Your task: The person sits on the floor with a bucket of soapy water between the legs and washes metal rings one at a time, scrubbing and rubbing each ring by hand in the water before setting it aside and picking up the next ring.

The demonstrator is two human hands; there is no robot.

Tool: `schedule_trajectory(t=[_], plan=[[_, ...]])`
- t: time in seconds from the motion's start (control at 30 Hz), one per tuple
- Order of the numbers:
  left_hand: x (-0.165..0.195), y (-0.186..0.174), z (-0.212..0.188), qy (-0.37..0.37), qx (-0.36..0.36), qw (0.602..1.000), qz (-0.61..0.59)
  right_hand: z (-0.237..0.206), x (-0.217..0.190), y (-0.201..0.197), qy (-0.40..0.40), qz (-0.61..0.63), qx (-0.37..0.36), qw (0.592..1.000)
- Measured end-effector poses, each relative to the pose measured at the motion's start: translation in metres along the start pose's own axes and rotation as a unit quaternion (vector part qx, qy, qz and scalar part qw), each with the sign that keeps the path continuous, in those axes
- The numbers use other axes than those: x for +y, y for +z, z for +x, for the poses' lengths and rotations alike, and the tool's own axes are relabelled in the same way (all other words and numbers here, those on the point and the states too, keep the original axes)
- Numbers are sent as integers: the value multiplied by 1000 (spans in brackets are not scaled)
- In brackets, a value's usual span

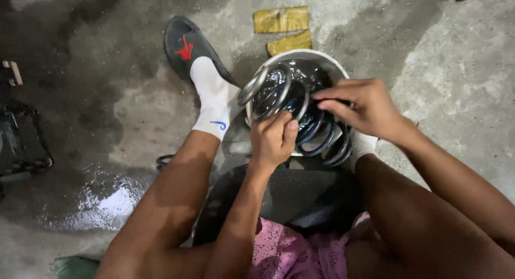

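Dark metal coil spring (pixel 300 115) lies tilted across a white basin (pixel 322 59) on a wet concrete floor (pixel 134 112), held by two bare hands.

Seated person's left hand (pixel 272 139) has its grip curled tight around a lower coil near the basin's near rim; the right hand (pixel 359 104) pinches upper coils, fingers pressed together. One socked foot in a black slipper (pixel 185 45) sits just left of the basin. Yellow scraps (pixel 282 28) lie beyond the far rim; open floor spreads left and right.

Bare arms and legs; pink patterned cloth shorts (pixel 281 255) below the left hand (pixel 272 139), a white ankle sock (pixel 212 96) and black slip-on shoe (pixel 185 45) to its left.
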State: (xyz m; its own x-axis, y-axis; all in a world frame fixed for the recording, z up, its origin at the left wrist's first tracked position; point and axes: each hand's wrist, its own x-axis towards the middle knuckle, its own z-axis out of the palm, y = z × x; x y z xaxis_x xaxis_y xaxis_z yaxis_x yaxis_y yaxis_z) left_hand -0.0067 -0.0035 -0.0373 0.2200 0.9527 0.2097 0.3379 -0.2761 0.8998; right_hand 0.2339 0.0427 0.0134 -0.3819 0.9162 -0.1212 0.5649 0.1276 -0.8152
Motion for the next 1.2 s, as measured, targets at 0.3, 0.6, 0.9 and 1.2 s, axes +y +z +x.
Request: schedule_trajectory(t=[0.3, 0.6, 0.9, 1.2], plan=[[1, -2, -4, 14, -9, 1000, 0, -19, -7, 21, -89, -52, -30, 994], [-3, 1, -3, 44, 10, 999, 9, -21, -48, 4, -16, -248, -148, 957], [-3, 2, -6, 22, 0, 1000, 16, -18, -36, -12, -149, -391, -91, 904], [-1, 1, -3, 46, 6, 999, 6, -14, -29, -6, -177, -273, -64, 944]])
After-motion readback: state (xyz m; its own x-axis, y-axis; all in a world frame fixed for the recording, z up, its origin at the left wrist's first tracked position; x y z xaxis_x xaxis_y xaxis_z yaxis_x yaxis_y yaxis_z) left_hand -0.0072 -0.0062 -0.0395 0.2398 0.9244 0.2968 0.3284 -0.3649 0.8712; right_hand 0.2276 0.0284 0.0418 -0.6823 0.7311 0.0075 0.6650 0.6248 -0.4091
